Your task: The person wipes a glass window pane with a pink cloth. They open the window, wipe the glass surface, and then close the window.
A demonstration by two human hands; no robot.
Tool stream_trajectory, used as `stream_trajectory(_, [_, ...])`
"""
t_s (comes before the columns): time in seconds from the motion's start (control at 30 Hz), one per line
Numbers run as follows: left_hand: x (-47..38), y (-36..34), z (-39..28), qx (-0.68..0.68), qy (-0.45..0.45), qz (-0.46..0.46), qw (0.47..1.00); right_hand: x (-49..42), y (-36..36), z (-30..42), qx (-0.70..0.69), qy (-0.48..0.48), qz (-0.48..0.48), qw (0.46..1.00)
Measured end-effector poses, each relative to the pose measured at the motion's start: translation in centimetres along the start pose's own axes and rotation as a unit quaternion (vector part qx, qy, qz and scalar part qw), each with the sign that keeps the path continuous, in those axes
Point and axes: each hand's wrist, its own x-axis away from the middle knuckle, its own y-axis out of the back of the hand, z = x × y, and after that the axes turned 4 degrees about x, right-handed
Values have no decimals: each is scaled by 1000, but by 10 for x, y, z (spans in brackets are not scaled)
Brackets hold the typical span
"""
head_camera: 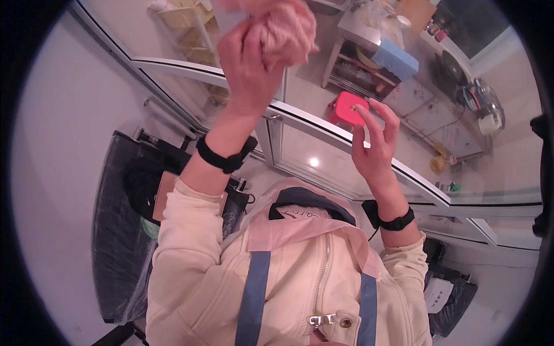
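My left hand [251,73] is raised at the top of the view, its fingers closed on a crumpled pink cloth [289,36]. Behind it stands a glass partition with a white metal frame [320,119]; whether the cloth touches the glass I cannot tell. My right hand [375,145] is held up to the right with bent, spread fingers and nothing in them. It overlaps the frame's rail in the picture, and contact with the glass is not clear. A metal handle or latch [273,117] sits on the frame between my two hands.
Through the glass show a red plastic stool [346,108], a steel kitchen table [352,32] bearing a blue box [396,59], and a yellow shelf rack [184,17]. A black plastic-wrapped chair or bench [117,233] stands to my left, with a brown board [164,194] on it.
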Motion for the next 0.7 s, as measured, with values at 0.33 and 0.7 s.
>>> stream_trajectory(0.33, [67, 11, -1, 57, 30, 105, 992, -4, -33, 11, -6, 34, 20, 999])
stream_trajectory(0.7, [111, -14, -32, 141, 28, 244, 959, -2, -53, 13, 119, 58, 44, 990])
